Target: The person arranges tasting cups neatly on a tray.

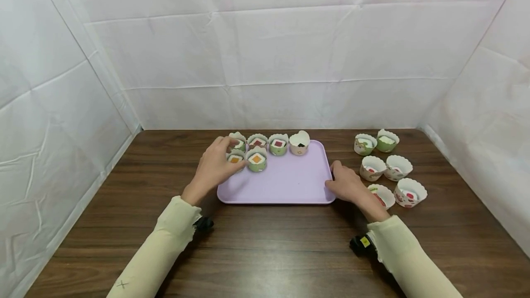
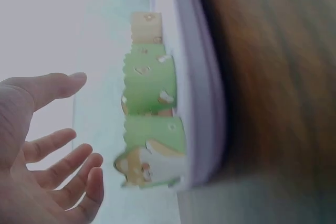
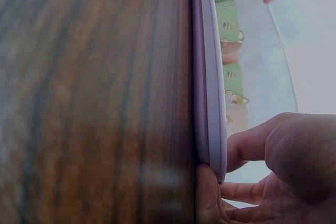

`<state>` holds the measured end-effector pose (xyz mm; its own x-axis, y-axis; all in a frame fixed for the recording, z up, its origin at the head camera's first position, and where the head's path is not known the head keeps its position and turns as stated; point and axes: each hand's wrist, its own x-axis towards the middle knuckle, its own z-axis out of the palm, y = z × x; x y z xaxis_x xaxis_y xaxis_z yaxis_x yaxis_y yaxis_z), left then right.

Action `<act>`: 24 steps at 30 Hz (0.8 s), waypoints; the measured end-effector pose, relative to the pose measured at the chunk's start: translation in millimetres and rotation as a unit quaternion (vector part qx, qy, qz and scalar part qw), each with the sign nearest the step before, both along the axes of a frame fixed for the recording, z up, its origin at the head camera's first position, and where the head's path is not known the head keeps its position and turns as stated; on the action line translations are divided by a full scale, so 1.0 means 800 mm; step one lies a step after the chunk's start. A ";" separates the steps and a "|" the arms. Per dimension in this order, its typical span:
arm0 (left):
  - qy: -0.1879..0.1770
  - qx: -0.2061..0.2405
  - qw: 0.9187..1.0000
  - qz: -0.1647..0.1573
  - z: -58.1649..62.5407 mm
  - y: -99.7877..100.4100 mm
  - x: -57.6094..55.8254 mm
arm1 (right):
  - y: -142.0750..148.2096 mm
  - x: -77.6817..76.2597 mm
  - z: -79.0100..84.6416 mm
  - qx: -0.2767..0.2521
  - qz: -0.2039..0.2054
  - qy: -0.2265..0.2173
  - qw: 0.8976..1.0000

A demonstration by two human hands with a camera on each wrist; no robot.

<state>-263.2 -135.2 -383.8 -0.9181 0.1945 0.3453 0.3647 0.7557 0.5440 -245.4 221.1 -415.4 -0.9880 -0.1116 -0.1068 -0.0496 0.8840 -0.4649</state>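
Note:
A lilac tray [image 1: 290, 183] lies on the table, with several paper baking cups on its back and left part. Each cup holds a small piece; an orange-centred white one shows in the green cup [image 1: 257, 162]. My left hand [image 1: 217, 162] hovers over the tray's left end, beside the cups, thumb and fingers spread apart. In the left wrist view that hand [image 2: 52, 145] holds nothing and stands clear of the green dog-print cup [image 2: 155, 145]. With thumb above and fingers below, my right hand [image 1: 348, 183] pinches the tray's right edge; the right wrist view shows the grip [image 3: 294, 156] closely.
Right of the tray, several more paper cups stand on the brown wooden table [image 1: 273, 252], among them a red-dotted cup [image 1: 410, 193] and a green cup [image 1: 387, 141]. One cup [image 1: 383, 195] sits close by my right wrist. White sheeting [image 1: 273, 49] hangs behind and at both sides.

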 end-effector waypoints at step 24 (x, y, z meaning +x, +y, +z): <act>-0.251 0.025 0.968 -0.007 -0.021 -0.051 0.014 | 0.001 0.002 0.004 -0.003 0.005 -0.003 1.000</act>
